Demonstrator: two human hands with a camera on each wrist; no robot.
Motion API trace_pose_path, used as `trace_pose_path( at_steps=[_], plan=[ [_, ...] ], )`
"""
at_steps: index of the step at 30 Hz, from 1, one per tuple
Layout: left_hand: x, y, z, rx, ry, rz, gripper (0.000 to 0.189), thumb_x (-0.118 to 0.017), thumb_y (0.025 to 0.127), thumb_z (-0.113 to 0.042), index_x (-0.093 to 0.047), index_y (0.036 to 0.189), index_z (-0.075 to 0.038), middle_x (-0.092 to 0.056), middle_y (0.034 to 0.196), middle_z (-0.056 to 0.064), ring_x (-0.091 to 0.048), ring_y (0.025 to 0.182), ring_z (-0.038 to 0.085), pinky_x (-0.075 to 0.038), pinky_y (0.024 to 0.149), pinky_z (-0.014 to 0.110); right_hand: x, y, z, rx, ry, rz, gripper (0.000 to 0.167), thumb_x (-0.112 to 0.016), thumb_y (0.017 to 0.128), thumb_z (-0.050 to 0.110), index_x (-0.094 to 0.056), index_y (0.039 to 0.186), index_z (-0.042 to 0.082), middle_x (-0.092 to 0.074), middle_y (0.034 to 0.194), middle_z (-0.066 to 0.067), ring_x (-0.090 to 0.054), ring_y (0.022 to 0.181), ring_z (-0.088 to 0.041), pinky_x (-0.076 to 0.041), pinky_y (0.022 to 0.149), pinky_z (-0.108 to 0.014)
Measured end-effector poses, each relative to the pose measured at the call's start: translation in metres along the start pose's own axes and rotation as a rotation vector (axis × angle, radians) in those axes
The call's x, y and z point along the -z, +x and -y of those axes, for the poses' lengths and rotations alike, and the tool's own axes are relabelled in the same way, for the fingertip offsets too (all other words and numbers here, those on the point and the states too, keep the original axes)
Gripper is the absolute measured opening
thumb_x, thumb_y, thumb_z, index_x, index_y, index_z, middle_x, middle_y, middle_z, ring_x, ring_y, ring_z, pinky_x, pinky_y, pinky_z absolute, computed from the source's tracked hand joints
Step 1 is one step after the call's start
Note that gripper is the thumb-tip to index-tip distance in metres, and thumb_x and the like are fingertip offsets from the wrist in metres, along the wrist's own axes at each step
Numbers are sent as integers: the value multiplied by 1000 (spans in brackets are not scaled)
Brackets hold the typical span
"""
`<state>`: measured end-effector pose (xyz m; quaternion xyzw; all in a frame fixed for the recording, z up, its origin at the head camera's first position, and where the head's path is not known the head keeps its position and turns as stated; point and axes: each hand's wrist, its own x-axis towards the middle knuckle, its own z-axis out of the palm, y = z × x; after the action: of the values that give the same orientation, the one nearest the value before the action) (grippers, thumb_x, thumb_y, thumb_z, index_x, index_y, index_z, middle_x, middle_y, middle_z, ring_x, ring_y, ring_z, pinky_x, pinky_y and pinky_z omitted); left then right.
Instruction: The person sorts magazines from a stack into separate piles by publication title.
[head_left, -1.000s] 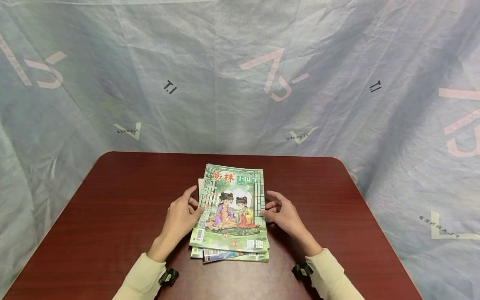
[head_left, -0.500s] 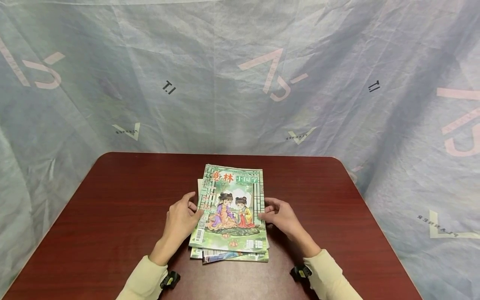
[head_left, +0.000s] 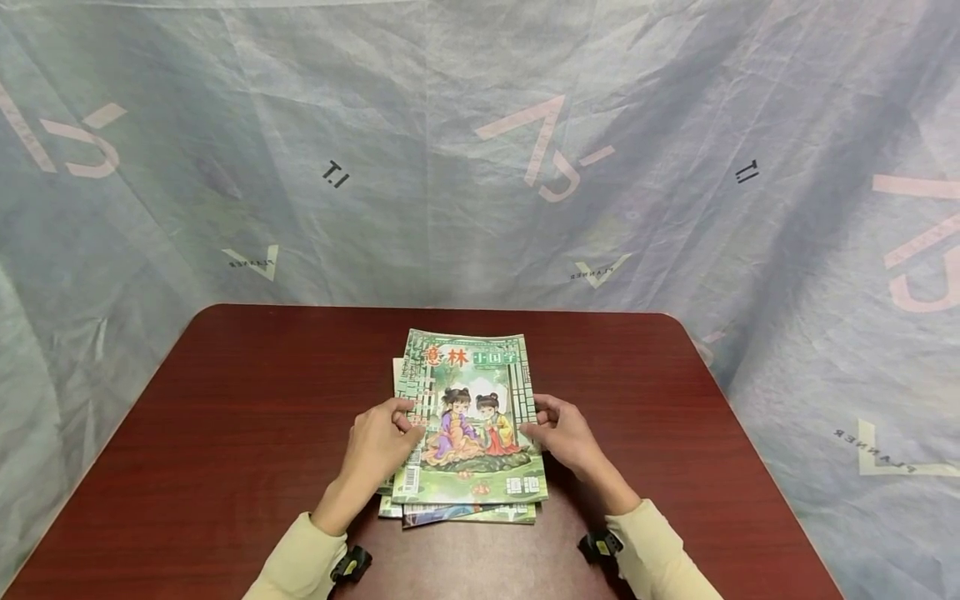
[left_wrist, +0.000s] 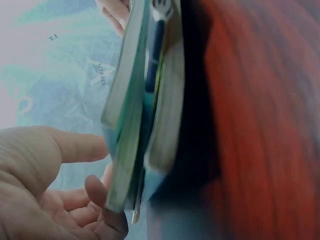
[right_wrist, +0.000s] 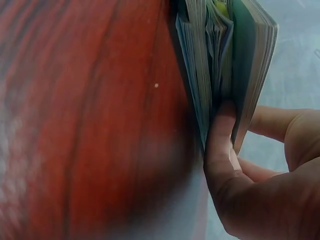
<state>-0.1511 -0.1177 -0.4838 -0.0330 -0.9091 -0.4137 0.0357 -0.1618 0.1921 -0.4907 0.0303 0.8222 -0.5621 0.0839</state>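
Observation:
A green magazine (head_left: 476, 450) with two illustrated figures on its cover lies on top of a small pile of magazines (head_left: 431, 514) and sits turned slightly against it. My left hand (head_left: 377, 437) holds its left edge, thumb over the cover and fingers curled beside the edge. At the right edge, my right hand (head_left: 567, 433) pinches the same magazine. In the right wrist view, the right hand's finger (right_wrist: 222, 135) reaches under the top magazine (right_wrist: 257, 60), into a gap above the others. The left wrist view shows stacked page edges (left_wrist: 125, 75) near the left thumb.
The pile rests on a dark red wooden table (head_left: 262, 400) with rounded far corners. A grey printed cloth (head_left: 427, 167) hangs behind and beside it. Each wrist wears a small black camera (head_left: 351, 565).
The top magazine has shifted right and turned slightly over the pile, exposing more of the lower ones at left. My left hand moved right with it; my right hand came down slightly earlier.

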Motion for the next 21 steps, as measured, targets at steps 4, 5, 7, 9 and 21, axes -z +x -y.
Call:
trace_pose_path(
  at_steps=[4,5,7,9,21],
  plan=[
    [-2,-1,0,-14,1,-23,48,-86,92,-14,-73,135,4,-72,79,-5,-60,61,11,-58,76,52,0,-2,1,-5,27,8,61,-76,100,-3,-53,157,-10,-57,93,-7,-56,71,-16,-56,61,-29],
    [-5,2,8,-31,0,-32,51,-87,93,-16,-72,136,6,-72,79,-5,-60,61,12,-58,74,52,1,-3,1,-6,33,9,61,-76,100,-3,-54,156,-10,-56,93,-7,-57,72,-16,-57,61,-29],
    [-8,4,17,-50,-8,-39,56,-86,93,-21,-69,139,8,-70,75,-5,-58,58,14,-56,69,49,1,-4,2,-9,41,11,60,-77,101,-2,-54,156,-9,-56,93,-8,-58,72,-17,-60,62,-32],
    [-9,6,23,-56,-25,-27,59,-84,95,-26,-69,140,9,-66,69,-4,-55,54,16,-51,60,44,2,-5,3,-12,58,18,60,-77,100,-2,-54,155,-8,-56,93,-8,-59,74,-18,-62,63,-34],
    [7,9,11,164,-318,132,58,-83,100,-20,-64,144,13,-53,60,0,-41,50,13,-43,59,33,6,-6,-1,-34,108,49,62,-76,102,0,-51,159,-4,-60,88,-6,-63,76,-17,-63,68,-37]
  ],
)
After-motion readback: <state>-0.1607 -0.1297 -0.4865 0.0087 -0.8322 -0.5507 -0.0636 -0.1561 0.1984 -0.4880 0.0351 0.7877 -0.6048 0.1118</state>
